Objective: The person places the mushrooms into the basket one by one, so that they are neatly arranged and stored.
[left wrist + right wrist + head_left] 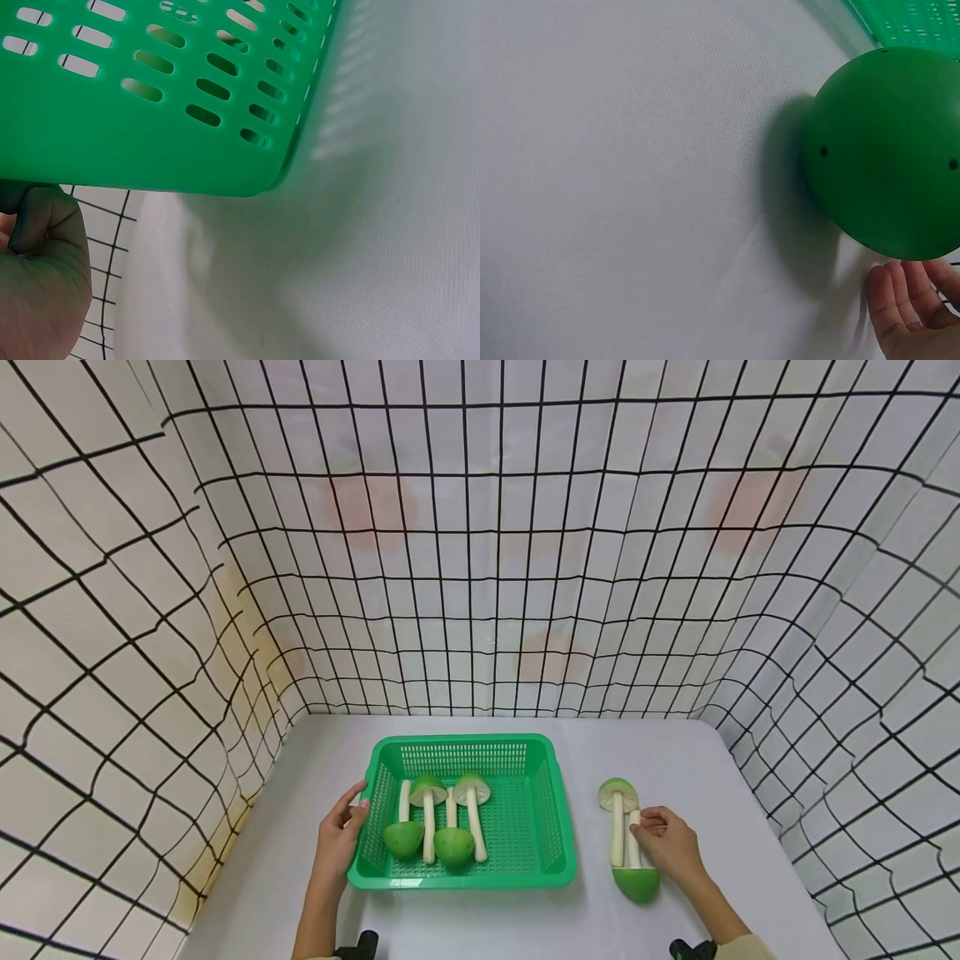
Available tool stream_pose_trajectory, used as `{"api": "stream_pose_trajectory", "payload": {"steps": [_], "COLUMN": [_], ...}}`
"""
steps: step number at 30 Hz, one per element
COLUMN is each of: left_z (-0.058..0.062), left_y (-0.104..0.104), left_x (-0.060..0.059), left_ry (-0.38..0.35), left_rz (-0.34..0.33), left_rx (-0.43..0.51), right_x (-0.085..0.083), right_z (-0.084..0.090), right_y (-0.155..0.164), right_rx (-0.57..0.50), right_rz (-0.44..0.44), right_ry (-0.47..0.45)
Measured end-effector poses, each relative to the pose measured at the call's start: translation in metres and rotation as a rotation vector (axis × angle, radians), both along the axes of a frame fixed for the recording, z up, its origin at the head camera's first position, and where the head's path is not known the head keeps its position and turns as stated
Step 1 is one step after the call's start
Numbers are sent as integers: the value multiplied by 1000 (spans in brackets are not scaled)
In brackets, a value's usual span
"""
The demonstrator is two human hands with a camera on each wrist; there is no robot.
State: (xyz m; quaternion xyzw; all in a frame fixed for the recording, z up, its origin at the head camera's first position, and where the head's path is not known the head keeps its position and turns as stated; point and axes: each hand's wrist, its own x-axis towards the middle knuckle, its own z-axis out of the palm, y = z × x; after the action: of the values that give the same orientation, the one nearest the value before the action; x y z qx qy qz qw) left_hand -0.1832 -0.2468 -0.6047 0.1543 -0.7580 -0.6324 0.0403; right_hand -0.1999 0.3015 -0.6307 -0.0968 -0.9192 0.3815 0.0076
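Observation:
A green plastic basket stands on the table with several toy mushrooms inside, their green caps and white stems in alternating directions. My left hand grips the basket's left rim; the left wrist view shows curled fingers at its edge. To the basket's right, my right hand pinches the white stem of a toy mushroom whose green cap faces me. Beside that one lies another mushroom, cap pointing away. In the right wrist view the near green cap hides part of the hand.
The white table is bordered by black wire grid at the back and both sides, with pale cloth behind it. Inside the basket, the mushrooms lie toward the left, and bare green mesh shows on the right.

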Motion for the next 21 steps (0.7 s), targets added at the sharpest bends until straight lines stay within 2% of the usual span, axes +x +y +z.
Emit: {"api": "stream_pose_trajectory", "payload": {"steps": [5,12,15,21], "left_z": [1,4,4,2], "left_y": [0,1,1,0], "left_x": [-1,0,1,0], "left_ry": [1,-1,-3,-11], "left_rz": [-6,-5,-8,-7], "left_rx": [16,10,8,17], "right_x": [-2,-1,1,3], "right_z": [2,0,-3,0], "right_y": [-1,0,1,1], "right_rx": [-6,-114,-154,-158], "right_rz": [-13,-3,4,19], "right_ry": [-42,-115,-124,-114]}}
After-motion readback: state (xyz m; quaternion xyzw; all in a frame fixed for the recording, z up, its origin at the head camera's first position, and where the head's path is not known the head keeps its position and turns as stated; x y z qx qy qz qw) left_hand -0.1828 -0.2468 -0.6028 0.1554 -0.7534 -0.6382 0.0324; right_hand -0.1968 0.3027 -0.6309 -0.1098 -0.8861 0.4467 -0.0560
